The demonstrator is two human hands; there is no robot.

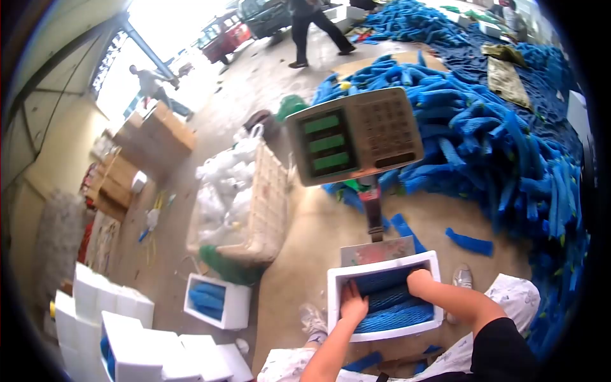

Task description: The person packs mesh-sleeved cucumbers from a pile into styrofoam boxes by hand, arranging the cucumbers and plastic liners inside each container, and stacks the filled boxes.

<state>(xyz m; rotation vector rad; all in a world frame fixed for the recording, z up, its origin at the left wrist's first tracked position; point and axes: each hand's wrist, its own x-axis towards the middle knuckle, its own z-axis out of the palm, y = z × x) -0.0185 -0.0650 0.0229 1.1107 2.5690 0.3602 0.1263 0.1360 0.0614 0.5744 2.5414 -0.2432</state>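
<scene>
Between my knees a white foam box (384, 334) holds several long items wrapped in blue foam netting (396, 317). My left hand (353, 302) reaches inside along its left wall, fingers stretched out and pointing forward, close to the wrapped items. At the far right corner my right hand (419, 283) dips into the box; its fingers bend down and are mostly hidden, so a grip cannot be made out. The box is at the platform of a weighing scale, whose display head (354, 135) rises in front on a post.
A large heap of blue-netted items (484, 137) spreads to the right. Left of the scale stands a crate (270, 197) of white plastic bags. A second foam box (237, 305) holds blue items; stacked white boxes (133, 344) fill the lower left. People (305, 28) and vehicles are farther back.
</scene>
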